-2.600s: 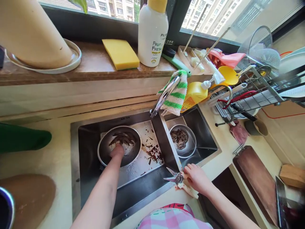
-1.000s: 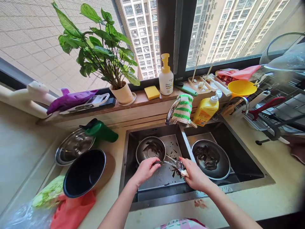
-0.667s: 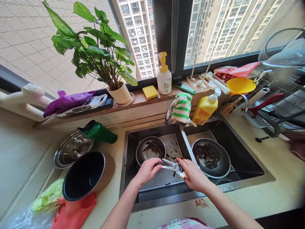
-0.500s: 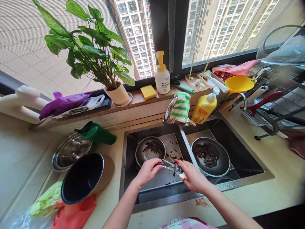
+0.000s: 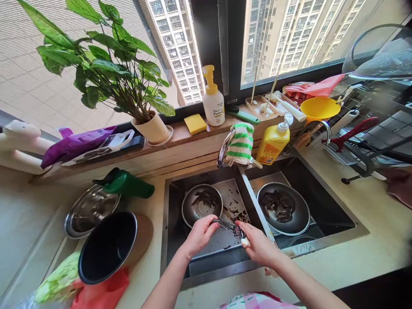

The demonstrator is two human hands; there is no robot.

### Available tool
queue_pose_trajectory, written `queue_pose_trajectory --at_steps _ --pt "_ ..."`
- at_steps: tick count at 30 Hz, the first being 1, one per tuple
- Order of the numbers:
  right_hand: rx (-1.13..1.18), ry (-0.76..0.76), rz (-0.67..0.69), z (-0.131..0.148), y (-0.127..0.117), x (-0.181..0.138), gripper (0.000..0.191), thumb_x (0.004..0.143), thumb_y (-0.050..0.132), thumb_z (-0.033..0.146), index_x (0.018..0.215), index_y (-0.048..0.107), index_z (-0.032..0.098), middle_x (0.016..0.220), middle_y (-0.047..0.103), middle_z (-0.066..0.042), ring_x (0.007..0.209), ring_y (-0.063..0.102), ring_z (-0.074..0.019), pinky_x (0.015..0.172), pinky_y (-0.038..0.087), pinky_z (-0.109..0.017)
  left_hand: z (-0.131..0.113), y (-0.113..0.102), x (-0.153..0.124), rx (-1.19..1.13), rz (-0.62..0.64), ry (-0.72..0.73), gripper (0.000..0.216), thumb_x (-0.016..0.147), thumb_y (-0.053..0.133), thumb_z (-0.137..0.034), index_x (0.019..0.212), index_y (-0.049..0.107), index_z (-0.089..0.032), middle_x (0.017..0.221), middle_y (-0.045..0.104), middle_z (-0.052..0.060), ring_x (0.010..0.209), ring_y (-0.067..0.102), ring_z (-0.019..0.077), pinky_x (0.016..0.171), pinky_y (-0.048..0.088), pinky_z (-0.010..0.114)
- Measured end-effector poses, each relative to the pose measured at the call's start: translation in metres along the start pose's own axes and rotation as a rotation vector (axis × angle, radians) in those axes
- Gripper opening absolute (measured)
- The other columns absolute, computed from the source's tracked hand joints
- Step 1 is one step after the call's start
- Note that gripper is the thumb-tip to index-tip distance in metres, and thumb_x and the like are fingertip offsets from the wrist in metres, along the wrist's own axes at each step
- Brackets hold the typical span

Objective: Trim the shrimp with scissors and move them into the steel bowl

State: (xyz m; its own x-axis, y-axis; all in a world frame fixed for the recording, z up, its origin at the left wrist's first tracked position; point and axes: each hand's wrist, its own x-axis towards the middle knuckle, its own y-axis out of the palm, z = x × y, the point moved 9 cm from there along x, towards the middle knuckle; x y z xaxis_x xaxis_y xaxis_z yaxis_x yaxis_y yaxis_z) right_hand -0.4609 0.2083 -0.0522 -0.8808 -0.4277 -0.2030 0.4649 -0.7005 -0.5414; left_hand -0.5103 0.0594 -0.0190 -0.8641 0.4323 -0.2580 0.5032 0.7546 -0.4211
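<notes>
Above the left sink basin, my right hand (image 5: 260, 243) is closed around white-handled spring shears (image 5: 237, 231), with metal blades directed left. Opposite it, my left hand (image 5: 201, 235) pinches the end of a dark, slick strip (image 5: 216, 221) alongside the blades; what the strip is cannot be made out. Just behind my left hand, a round perforated pan (image 5: 202, 188) holds several dark strips. In the right basin a larger dark pan (image 5: 302, 219) contains a heap of similar glossy dark pieces (image 5: 278, 206). Dark scraps (image 5: 236, 212) lie scattered on the left basin's floor.
A faucet (image 5: 222, 152) draped with a green-striped cloth (image 5: 240, 143) stands behind the divider, beside a yellow soap bottle (image 5: 273, 141). Left of the sink are a deep black-lined pot (image 5: 107, 249), a metal lid (image 5: 93, 210) and a green bottle (image 5: 130, 183). A dish rack (image 5: 386, 133) stands right.
The shears' blades have come closer together, and my right hand has turned slightly. The whole view has shifted a little; both hands stay over the left basin.
</notes>
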Motion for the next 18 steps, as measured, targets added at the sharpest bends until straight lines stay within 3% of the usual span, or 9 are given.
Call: queue_pose_trajectory --at_steps 18 --pt "0.133 0.064 -0.089 -0.015 0.019 -0.018 0.057 0.063 0.045 0.006 0.119 0.047 0.016 0.113 0.057 -0.011 0.103 0.053 -0.0216 0.089 0.040 -0.033 0.004 0.024 0.007 -0.043 0.060 -0.050 0.030 0.082 0.042 -0.041 0.070 0.055 -0.017 0.065 0.051 0.000 0.062 0.042 0.0136 0.059 0.032 0.022"
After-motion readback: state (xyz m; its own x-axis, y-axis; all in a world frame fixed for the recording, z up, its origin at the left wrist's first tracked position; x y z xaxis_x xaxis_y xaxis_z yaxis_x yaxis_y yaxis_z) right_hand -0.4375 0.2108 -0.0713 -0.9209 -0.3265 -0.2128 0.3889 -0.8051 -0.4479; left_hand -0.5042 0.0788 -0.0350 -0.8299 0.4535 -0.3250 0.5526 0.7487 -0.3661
